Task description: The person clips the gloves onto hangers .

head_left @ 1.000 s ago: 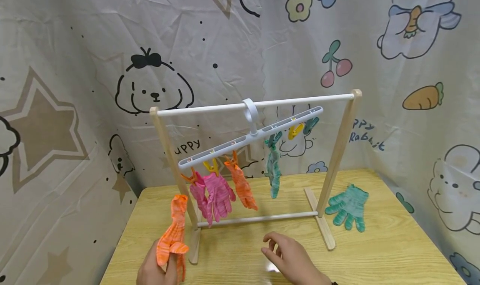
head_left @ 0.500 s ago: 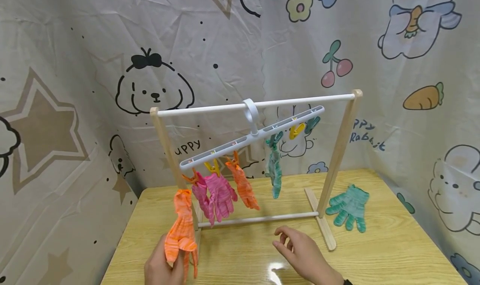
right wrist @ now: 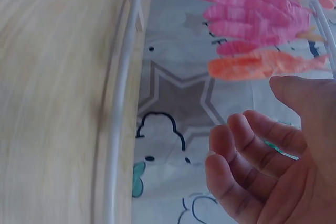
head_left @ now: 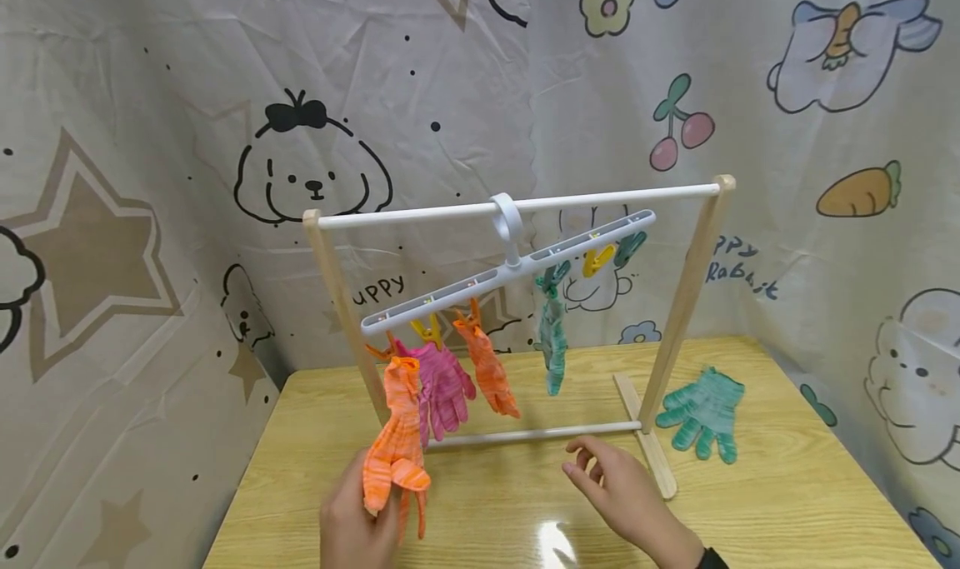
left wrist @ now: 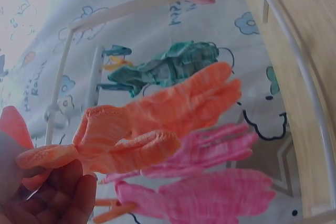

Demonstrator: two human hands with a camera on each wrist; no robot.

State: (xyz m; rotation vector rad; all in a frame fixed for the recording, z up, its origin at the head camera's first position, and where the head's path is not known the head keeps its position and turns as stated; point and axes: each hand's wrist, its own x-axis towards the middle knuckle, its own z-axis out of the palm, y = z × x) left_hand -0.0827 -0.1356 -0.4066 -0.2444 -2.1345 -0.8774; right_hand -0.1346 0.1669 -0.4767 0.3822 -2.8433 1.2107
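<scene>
My left hand (head_left: 356, 515) pinches an orange striped glove (head_left: 396, 436) by its finger end, cuff upward, in front of the rack's left side. In the left wrist view the fingers grip a finger of this orange glove (left wrist: 47, 157). Behind it pink gloves (head_left: 444, 392) hang from clips on a white hanger (head_left: 450, 296), partly hidden. Another orange glove (head_left: 489, 373) and a green glove (head_left: 553, 344) hang further right. My right hand (head_left: 618, 490) hovers over the table's front with loosely curled fingers, holding nothing, as the right wrist view (right wrist: 262, 171) also shows.
The hanger hooks over the top bar (head_left: 615, 195) of a wooden-legged rack. A yellow clip (head_left: 598, 261) and a green clip (head_left: 630, 248) hang at its right end. Another green glove (head_left: 705, 415) lies flat on the wooden table (head_left: 787, 502), right of the rack.
My left hand has carried the orange glove rightward and slightly up, so it now overlaps the pink gloves in the head view. My right hand has shifted right and a little up.
</scene>
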